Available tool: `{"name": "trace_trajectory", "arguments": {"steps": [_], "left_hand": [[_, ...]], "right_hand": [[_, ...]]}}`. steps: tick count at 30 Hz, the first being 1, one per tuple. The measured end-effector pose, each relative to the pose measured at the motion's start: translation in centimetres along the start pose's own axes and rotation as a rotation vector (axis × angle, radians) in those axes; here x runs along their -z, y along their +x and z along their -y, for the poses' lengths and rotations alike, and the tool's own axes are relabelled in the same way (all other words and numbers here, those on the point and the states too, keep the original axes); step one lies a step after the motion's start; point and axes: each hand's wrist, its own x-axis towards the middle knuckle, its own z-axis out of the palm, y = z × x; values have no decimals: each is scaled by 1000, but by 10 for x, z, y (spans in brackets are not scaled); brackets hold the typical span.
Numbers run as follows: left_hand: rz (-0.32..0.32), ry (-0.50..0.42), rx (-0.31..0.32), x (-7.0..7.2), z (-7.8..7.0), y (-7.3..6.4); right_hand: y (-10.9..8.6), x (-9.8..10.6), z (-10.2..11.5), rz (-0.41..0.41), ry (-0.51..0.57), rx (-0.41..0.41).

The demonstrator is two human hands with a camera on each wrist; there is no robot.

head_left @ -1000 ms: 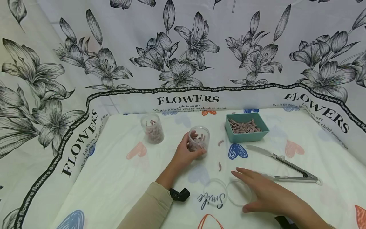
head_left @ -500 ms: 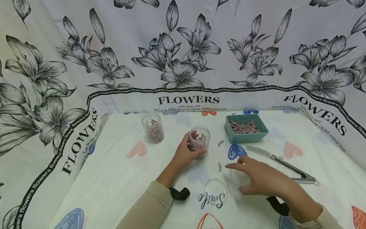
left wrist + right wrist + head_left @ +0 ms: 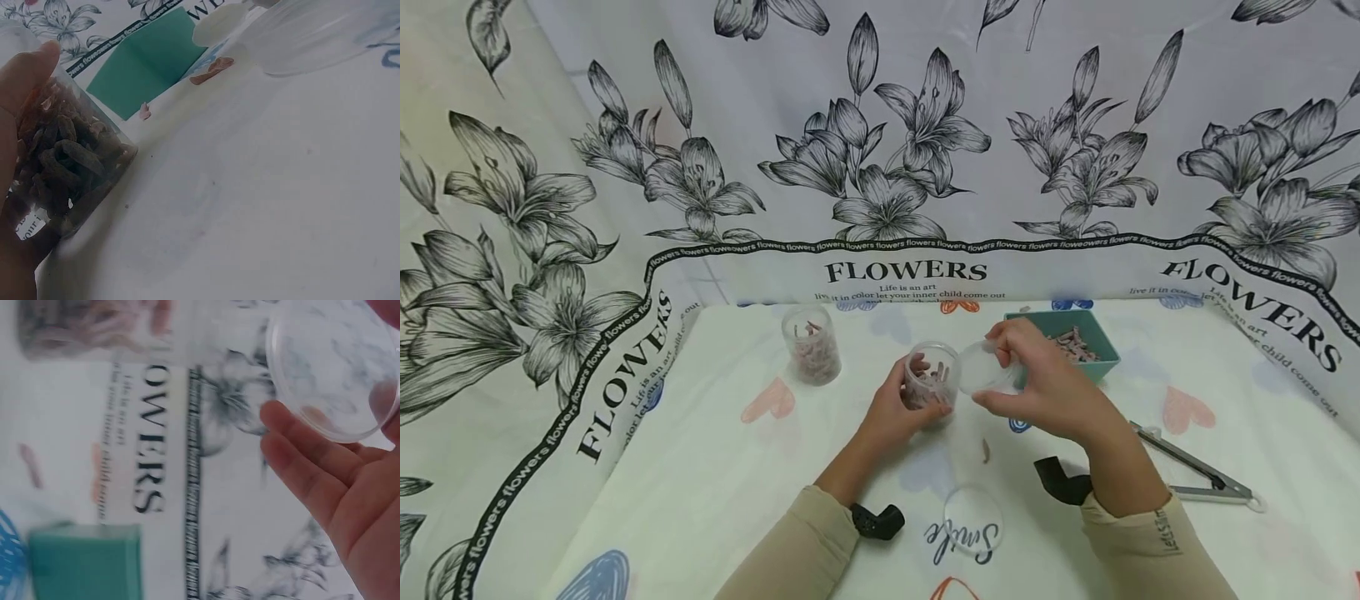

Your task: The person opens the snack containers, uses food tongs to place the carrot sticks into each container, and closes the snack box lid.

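My left hand [image 3: 891, 417] grips a clear plastic jar [image 3: 931, 383] that holds several small brownish-pink strips. In the left wrist view, the thumb and palm lie against the side of this jar [image 3: 75, 150], which rests on the cloth. Just right of its mouth, my right hand [image 3: 1052, 379] pinches a clear round lid [image 3: 979, 367] by the edge, tilted and apart from the jar. The right wrist view shows the lid [image 3: 331, 362] between thumb and fingers. Another clear lid [image 3: 973, 508] lies flat over the printed word on the cloth.
A second lidless jar [image 3: 814, 354] with similar strips stands at the back left. Behind my right hand is a teal box [image 3: 1101, 369] of strips, partly hidden. Metal tongs [image 3: 1228, 490] lie spread at the right. One loose strip [image 3: 987, 451] lies on the cloth.
My right hand has picked up one of the two clear lids from the cloth and carried it forward to the jar. My left hand keeps holding the jar in place.
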Motion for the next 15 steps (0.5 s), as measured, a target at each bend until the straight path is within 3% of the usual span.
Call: {"name": "trace_trajectory", "arguments": {"steps": [4,8,11,15], "left_hand": [[-9,25,-26,-2,-2,-2],[-2,116,-119,-4,-5,-4],[-4,207,-198,-3,-9,-6],[23,307,-212,1,-17,-8]], "right_hand": [[4,-12,-13,-16,-48,1],[4,-21,-22,-7,-57,-28],[5,-23,-24,44,-40,-46],[4,-23,-24,123,-31,-64]]}}
